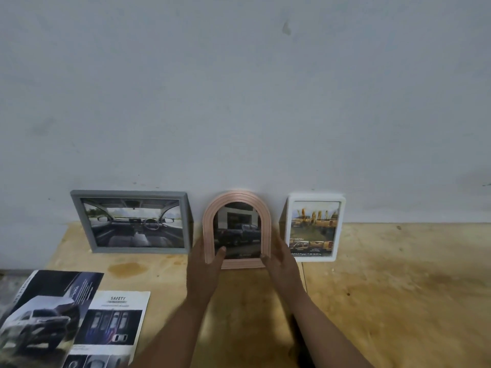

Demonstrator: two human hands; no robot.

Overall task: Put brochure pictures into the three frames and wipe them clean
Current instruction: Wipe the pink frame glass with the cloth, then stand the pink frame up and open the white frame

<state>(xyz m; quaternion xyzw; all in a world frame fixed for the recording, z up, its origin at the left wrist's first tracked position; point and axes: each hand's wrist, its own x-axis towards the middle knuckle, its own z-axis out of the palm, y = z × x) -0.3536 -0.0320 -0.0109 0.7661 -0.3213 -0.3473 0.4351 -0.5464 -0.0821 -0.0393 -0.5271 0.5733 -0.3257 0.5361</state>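
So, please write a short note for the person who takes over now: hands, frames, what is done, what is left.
Left hand and right hand hold the pink arched frame by its lower sides, upright at the wall.
Grey frame stands to its left, white frame to its right; leftover brochures lie at the table's front left.
Done: all three frames hold pictures.
Left: wiping; no cloth in view.

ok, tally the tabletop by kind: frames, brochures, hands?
Frames: 3, all filled: grey frame, pink arched frame, white frame
Brochures: 2: truck brochure, SAFETY brochure
Hands: 2: left hand, right hand
Total: 7
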